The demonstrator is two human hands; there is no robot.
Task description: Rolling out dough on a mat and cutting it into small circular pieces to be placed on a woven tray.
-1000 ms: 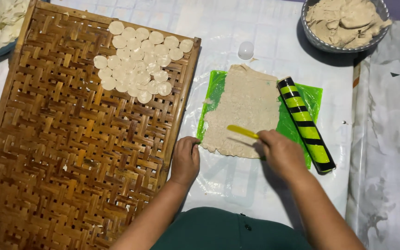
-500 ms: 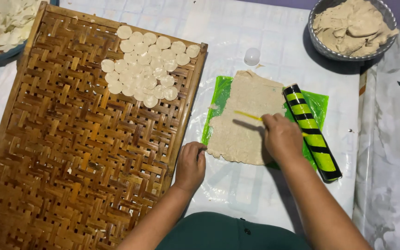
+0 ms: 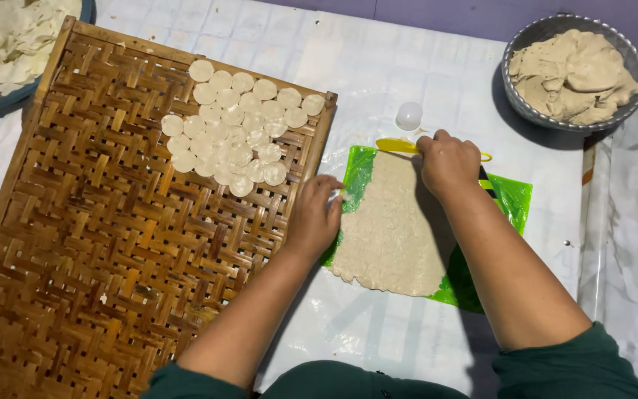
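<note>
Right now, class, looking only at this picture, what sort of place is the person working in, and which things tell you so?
Probably a home or small workshop where snacks are made by hand. A rolled sheet of dough lies on green plastic, small cut discs sit on a woven bamboo tray, and a bowl of dough stands nearby.

A home food-making spot: a plastic-covered bench (image 3: 407,66) carries a woven bamboo drying tray (image 3: 97,251) with small dough rounds (image 3: 234,125) at 11 o'clock, a metal bowl of dough (image 3: 574,74) at 1 o'clock, and a rolled dough sheet (image 3: 393,229) at centre.
</note>
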